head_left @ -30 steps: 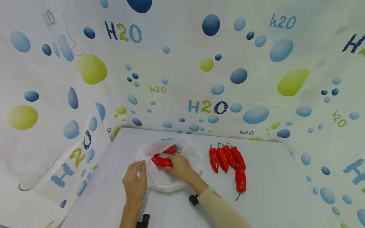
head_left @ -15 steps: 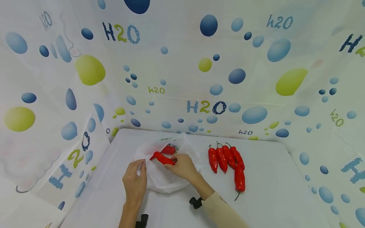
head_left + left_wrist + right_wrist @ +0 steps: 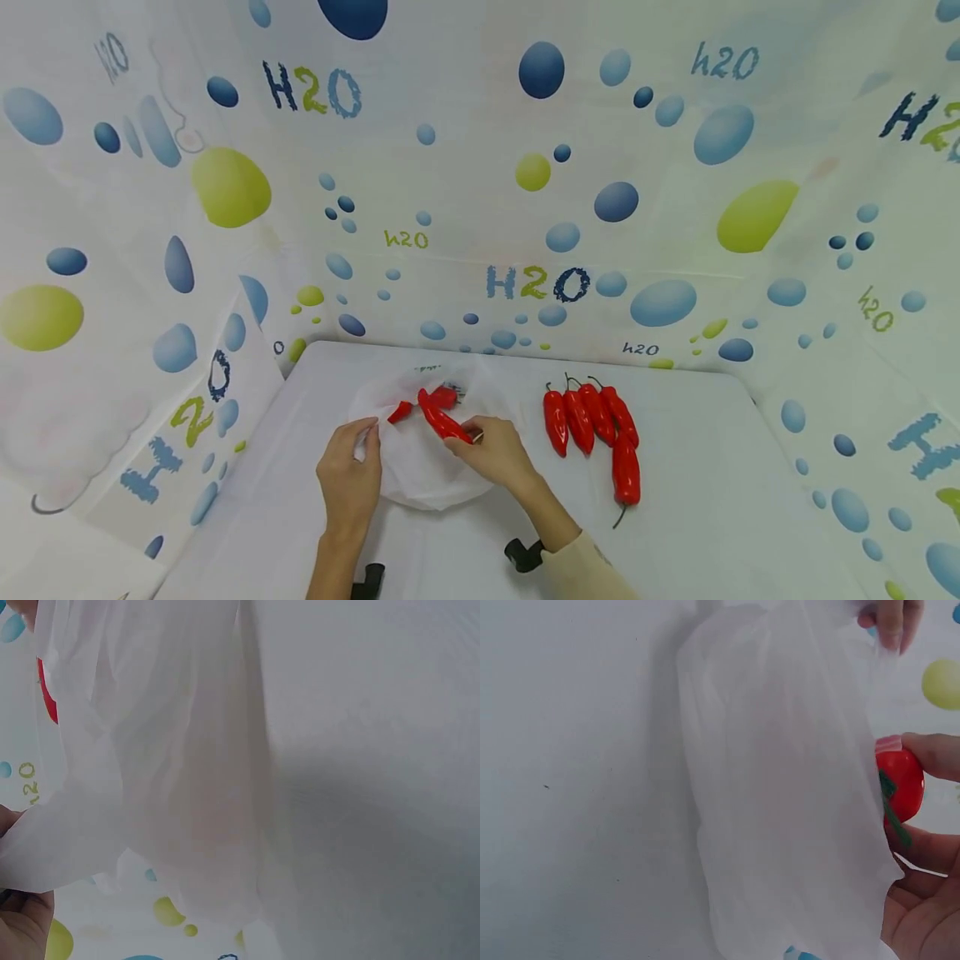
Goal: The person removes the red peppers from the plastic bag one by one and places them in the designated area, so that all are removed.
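Five red peppers [image 3: 581,421] lie right of centre on the desk [image 3: 697,483]. At centre, the right hand [image 3: 495,450] clamps another pepper [image 3: 442,419] between its fingers at the white bag [image 3: 427,487]; the left hand's fingers pinch its rim. Should that pinch slip, the limp film might sag and snag the pepper. Most room lies lower right; the desk's far edge crosses mid-frame.
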The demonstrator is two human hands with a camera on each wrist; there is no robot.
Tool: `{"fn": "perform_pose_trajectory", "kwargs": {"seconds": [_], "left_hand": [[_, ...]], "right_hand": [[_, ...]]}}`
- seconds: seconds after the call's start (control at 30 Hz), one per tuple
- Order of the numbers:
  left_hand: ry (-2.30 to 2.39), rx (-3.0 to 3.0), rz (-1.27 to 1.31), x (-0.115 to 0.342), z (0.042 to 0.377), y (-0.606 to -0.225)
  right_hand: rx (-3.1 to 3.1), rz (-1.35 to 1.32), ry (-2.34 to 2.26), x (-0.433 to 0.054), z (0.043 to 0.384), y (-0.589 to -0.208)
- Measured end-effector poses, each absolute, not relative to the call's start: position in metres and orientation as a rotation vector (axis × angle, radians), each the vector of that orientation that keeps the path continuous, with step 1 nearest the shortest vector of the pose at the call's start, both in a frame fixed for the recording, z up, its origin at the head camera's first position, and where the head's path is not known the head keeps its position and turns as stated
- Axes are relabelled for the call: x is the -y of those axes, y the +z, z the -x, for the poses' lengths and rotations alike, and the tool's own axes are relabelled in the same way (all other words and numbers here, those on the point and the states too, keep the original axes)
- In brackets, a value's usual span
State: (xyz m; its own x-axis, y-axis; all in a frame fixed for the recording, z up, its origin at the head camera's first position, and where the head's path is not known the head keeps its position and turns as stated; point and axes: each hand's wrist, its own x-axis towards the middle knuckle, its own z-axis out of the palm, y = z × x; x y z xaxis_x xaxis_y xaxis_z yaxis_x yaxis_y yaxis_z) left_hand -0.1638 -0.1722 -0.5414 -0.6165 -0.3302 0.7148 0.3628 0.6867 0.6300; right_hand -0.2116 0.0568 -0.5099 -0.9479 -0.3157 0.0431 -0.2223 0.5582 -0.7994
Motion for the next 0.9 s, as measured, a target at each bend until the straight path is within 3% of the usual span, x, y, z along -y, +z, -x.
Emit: {"fn": "perform_pose_trajectory", "kwargs": {"seconds": [0.9], "left_hand": [[-1.001, 2.043, 0.039, 0.172, 0.174, -0.535]], "right_hand": [[-2.543, 0.1, -1.882, -0.105, 0.181, -0.518]]}}
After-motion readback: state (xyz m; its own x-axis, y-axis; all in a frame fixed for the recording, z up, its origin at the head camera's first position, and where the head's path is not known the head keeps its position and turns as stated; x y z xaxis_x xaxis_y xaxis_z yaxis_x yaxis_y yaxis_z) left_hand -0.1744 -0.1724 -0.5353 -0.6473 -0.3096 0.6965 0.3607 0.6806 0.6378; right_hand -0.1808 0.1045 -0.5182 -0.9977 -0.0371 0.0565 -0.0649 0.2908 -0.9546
